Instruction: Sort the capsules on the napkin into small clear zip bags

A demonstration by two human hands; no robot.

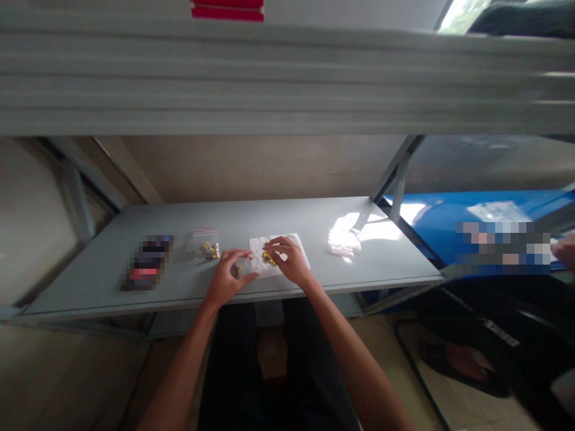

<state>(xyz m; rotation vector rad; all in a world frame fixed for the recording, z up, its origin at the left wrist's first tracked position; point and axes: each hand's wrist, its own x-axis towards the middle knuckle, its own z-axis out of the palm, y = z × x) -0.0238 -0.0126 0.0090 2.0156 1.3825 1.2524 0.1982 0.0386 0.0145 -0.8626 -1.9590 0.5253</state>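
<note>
My left hand point(227, 277) curves its thumb and fingers around a small clear plastic bag point(245, 264), with a yellowish piece visible in it. To the right lies a white sheet or flat bag point(297, 241), and on it is a small pile of shiny gold-coloured pieces point(268, 258), too small to name. Over this pile is my right hand point(290, 261), its fingers bent together at the pieces; what the fingertips pinch is hidden. Left of my hands, a filled clear zip bag point(204, 244) holds several similar gold-coloured pieces.
On the grey shelf table point(179, 215), a blurred-out dark and red object point(147, 263) lies left and a stack of clear bags point(344, 241) right. A grey shelf beam point(269, 90) crosses above. At right is a blue table point(417, 224) with another person's hand point(565, 250) nearby.
</note>
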